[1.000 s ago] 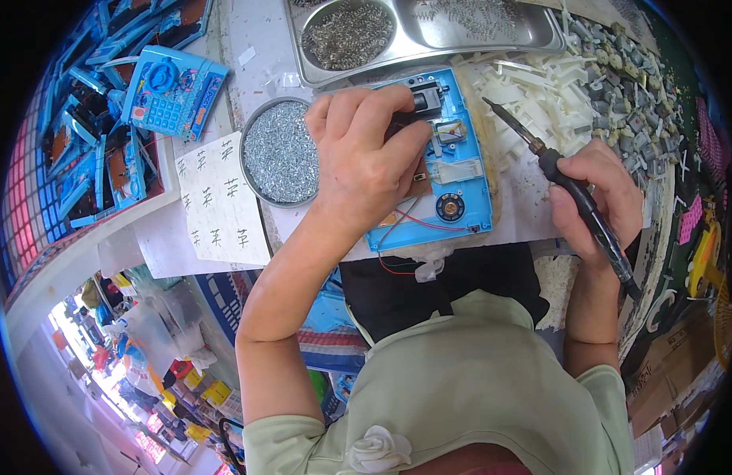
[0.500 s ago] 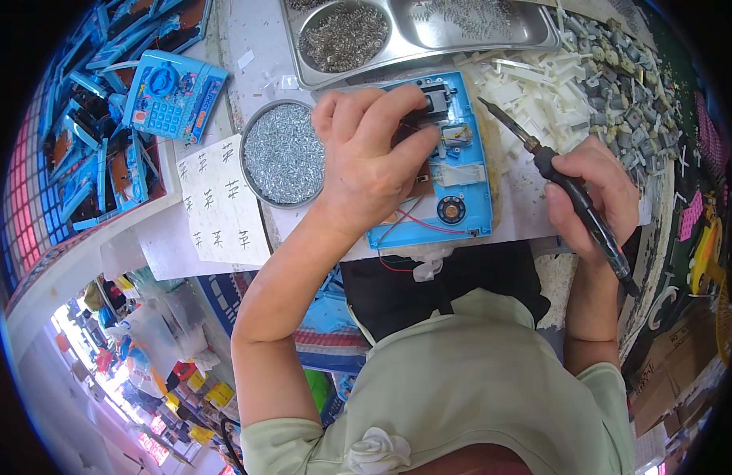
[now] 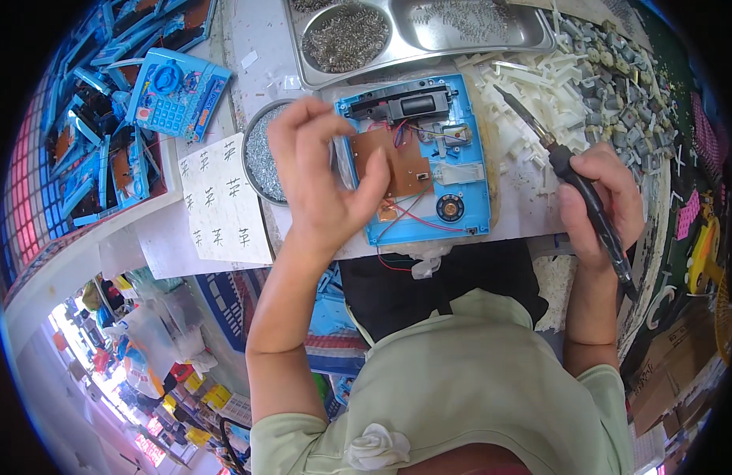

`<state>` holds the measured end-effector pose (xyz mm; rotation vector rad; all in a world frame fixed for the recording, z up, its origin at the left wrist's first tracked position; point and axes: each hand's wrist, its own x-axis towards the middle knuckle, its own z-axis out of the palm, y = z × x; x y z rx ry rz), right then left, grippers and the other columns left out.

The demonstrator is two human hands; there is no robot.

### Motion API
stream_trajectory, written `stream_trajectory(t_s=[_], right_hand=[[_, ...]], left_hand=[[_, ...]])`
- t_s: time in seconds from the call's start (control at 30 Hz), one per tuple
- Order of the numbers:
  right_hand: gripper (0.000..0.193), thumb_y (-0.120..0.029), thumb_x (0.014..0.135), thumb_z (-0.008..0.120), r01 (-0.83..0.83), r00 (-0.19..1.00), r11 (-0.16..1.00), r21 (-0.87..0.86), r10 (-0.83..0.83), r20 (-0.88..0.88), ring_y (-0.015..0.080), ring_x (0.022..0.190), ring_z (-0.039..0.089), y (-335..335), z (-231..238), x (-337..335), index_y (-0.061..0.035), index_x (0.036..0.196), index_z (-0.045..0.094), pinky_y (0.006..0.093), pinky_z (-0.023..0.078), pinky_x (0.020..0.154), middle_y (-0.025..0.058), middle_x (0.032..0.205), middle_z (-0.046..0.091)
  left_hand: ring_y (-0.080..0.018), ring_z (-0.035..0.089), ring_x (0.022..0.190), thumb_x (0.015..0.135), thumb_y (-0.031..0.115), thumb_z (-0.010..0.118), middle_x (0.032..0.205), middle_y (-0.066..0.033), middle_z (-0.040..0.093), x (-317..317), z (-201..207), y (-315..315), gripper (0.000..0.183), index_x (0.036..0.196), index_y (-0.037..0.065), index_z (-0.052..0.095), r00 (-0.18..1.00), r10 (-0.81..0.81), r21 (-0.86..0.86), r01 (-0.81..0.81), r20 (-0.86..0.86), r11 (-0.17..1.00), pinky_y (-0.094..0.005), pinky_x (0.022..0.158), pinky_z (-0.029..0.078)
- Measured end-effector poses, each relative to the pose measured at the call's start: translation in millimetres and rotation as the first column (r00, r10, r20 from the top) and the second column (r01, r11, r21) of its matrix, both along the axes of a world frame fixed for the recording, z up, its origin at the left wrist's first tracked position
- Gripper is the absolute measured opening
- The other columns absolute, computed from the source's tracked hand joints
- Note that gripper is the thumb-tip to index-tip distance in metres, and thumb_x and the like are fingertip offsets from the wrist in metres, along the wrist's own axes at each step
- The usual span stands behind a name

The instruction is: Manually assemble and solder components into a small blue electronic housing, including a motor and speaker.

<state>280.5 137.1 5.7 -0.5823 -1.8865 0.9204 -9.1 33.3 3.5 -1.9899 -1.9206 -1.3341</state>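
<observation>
A blue plastic toy case lies open-side up in front of me. Inside it are a brown circuit board, a black mechanism along the far edge, a small motor, a round speaker and thin red and dark wires. My left hand is over the case's left edge, thumb and fingers apart, with nothing seen in it. It partly covers a round metal dish of small screws. Off the case's right side, my right hand grips a black-handled screwdriver, its thin tip pointing up and left.
A metal tray with springs stands at the back. White plastic parts and small motors are heaped at the right. At left are a blue toy cover, a marked paper sheet and a bin of blue cases.
My left hand has moved left, off the black mechanism toward the screw dish, and its fingers have spread, uncovering the circuit board. My right hand with the screwdriver has shifted slightly right and down.
</observation>
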Motion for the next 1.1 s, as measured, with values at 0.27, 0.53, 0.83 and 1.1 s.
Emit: stream_trajectory(t_s=[0.27,0.53,0.83,1.1], right_hand=[[0.032,-0.003,0.082,0.078,-0.027,1.0,1.0,-0.001,0.027,0.012,0.0147,0.068,0.055,-6.3,-3.7,-9.9,0.0019,0.112,0.067,0.0252,0.042,0.062,0.0068,0.079,0.062],[0.034,0.002,0.083,0.078,0.1,0.995,0.991,-0.086,-0.101,-0.009,0.016,0.078,0.062,-15.2,-0.5,4.0,0.0026,0.115,0.068,0.026,0.05,0.071,0.0111,0.098,0.068],[0.047,0.008,0.078,0.076,-0.007,0.997,1.0,0.0,0.006,0.071,0.0238,0.086,0.068,-15.2,-3.5,-69.5,-0.0053,0.123,0.069,0.0317,0.054,0.077,0.0104,0.101,0.069],[0.041,0.002,0.082,0.077,0.05,0.999,0.997,-0.065,-0.049,0.021,0.0189,0.088,0.066,-19.9,5.8,-39.3,0.001,0.122,0.068,0.03,0.052,0.077,0.01,0.102,0.069]], left_hand=[[-0.0243,0.059,0.092,0.07,0.006,0.085,0.097,-0.002,0.064,42.7,10.3,-5.6,0.031,0.098,0.011,0.072,0.96,-0.255,-0.238,0.223,-0.113,0.945,-0.0383,0.082,0.041],[-0.0257,0.066,0.085,0.078,0.0,0.078,0.094,-0.0051,0.069,35.6,-3.7,8.7,0.021,0.098,0.007,0.072,0.947,-0.32,-0.274,0.317,0.035,0.908,-0.0358,0.076,0.052],[-0.0256,0.064,0.066,0.083,0.003,0.076,0.077,-0.0086,0.067,34.7,0.7,6.7,0.011,0.093,0.004,0.072,0.851,-0.112,-0.381,0.343,0.513,0.859,-0.0339,0.066,0.047],[-0.0241,0.062,0.074,0.082,0.003,0.076,0.087,-0.0067,0.064,27.0,0.5,7.2,0.011,0.091,0.004,0.07,0.861,-0.308,-0.346,0.456,0.406,0.82,-0.0339,0.068,0.047]])
